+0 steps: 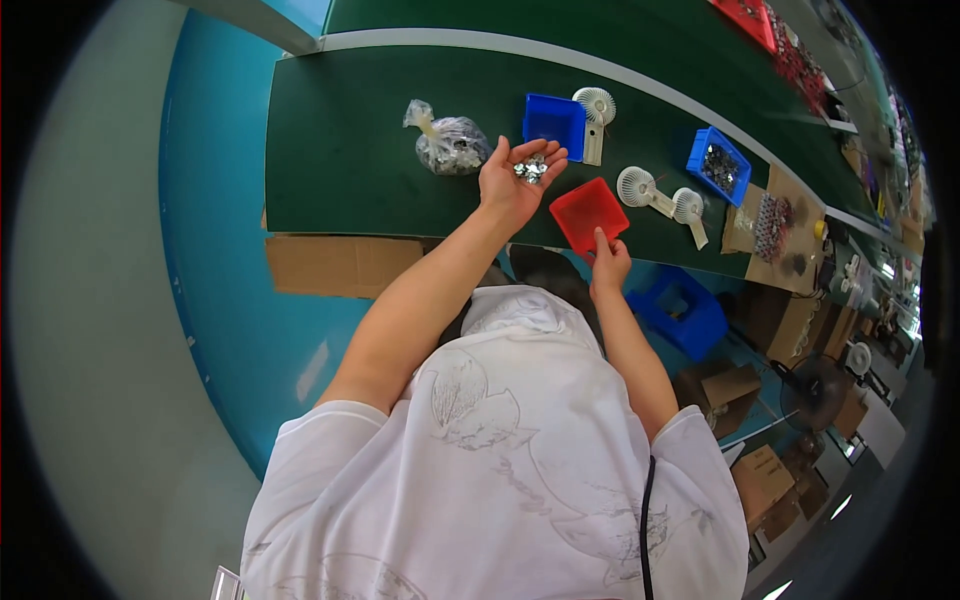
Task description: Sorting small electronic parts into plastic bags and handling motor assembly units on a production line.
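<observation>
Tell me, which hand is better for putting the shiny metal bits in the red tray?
Probably the left hand: its upturned palm holds the metal bits, close to the red tray. The right hand is busy gripping the tray's near edge.

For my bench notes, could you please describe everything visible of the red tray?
The red tray is four-sided, with raised walls, and looks like plastic. It is turned askew, open side up, at the front edge of the green table. The right hand grips its near side; I cannot tell whether it is lifted.
</observation>
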Action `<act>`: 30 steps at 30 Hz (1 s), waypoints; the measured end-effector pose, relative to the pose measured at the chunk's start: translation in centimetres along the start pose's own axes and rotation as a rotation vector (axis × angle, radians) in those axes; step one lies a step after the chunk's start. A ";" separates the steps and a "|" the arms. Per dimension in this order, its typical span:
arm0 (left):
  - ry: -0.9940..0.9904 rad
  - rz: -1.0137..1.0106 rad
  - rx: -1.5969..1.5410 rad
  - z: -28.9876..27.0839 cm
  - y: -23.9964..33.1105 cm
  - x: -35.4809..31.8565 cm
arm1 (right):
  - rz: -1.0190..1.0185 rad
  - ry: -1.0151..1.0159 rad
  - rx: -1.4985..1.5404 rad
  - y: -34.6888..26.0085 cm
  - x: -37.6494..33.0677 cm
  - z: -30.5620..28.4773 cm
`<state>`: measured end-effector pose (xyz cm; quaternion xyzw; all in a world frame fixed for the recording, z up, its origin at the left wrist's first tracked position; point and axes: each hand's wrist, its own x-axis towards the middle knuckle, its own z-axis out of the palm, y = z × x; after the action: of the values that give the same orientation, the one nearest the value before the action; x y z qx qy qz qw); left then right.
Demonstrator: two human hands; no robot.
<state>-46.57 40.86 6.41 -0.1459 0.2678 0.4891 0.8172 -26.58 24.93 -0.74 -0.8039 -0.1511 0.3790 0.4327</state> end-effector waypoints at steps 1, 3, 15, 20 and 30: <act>0.000 0.001 0.000 0.0 0.1 0.0 | -0.037 0.013 -0.105 0.1 0.4 0.2; 0.001 0.015 0.009 -0.1 0.2 -0.1 | 0.000 -0.002 -0.023 -0.4 0.7 0.6; -0.054 0.158 0.153 -1.0 -0.7 -2.3 | 0.258 -0.277 0.601 -12.4 -5.4 9.4; -0.155 0.582 0.792 -0.6 -1.0 -3.4 | 0.336 -0.454 0.724 -15.2 -6.1 14.4; -0.284 1.057 1.115 -0.5 1.2 -4.8 | 0.465 -0.719 0.865 -13.9 -5.6 17.3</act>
<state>-49.55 37.72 8.86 0.4972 0.4006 0.6209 0.4548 -41.92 39.85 7.36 -0.3889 0.0593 0.7385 0.5477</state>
